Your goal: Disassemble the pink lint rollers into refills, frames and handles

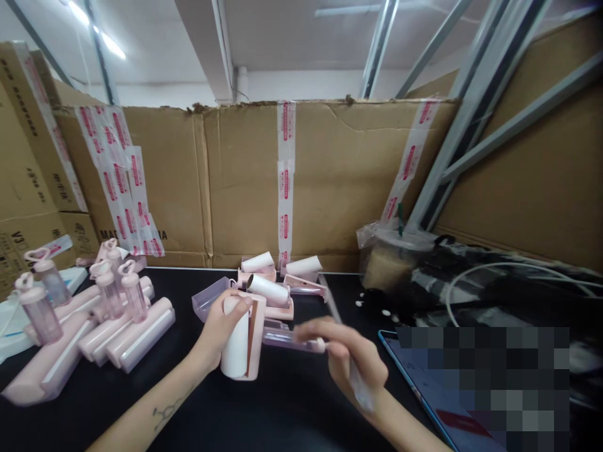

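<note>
My left hand [225, 323] is closed round a pale pink lint roller head, whose white paper roll [233, 351] sits in a pink holder [257, 342], held upright above the black table. To the right, my right hand [355, 358] is partly blurred, its fingers bent round a thin translucent strip [362, 389] that runs up past the knuckles. Its fingertips overlap a clear purple tube handle [287, 339] with a pink end; whether they grip it I cannot tell. Just behind lie pink holders with white rolls [268, 290] and a clear purple cover [211, 300].
Several pink lint rollers [141, 333] with clear handles [134, 298] lie on the left. At the right are a plastic cup [389, 263] with a brown drink, a black plastic heap [494, 295] and a blue-edged tablet [414, 386]. A taped cardboard wall [245, 188] closes the back.
</note>
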The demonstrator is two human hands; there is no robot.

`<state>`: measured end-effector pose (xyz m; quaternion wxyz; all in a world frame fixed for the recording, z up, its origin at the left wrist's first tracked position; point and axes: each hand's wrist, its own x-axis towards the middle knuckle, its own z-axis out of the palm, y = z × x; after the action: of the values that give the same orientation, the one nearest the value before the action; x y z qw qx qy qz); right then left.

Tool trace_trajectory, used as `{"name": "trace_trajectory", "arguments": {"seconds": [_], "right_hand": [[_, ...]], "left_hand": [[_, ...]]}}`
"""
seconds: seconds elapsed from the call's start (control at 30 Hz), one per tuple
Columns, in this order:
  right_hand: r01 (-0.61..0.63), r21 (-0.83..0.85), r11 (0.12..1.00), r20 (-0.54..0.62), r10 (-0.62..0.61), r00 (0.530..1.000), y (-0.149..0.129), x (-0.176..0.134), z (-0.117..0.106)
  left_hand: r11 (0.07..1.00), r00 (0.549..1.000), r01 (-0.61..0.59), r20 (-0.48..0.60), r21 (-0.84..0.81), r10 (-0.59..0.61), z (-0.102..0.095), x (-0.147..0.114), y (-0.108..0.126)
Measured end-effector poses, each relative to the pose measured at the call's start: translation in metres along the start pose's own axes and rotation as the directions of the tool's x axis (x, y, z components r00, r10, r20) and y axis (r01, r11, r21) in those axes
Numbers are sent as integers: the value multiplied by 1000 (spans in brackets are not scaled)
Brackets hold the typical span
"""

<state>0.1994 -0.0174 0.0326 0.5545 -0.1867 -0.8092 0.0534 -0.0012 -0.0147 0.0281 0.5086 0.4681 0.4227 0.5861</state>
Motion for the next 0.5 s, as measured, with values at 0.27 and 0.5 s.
{"name": "trace_trajectory", "arguments": {"seconds": [0.27, 0.5], "right_hand": [[-223, -366, 904, 391, 366, 845, -2, 6, 12], [-181, -463, 867, 426, 397, 813, -10, 8, 14]], "left_hand": [[998, 982, -56, 184, 29, 50, 7, -9, 0], [995, 995, -82, 59, 56, 79, 13, -14, 10]]}}
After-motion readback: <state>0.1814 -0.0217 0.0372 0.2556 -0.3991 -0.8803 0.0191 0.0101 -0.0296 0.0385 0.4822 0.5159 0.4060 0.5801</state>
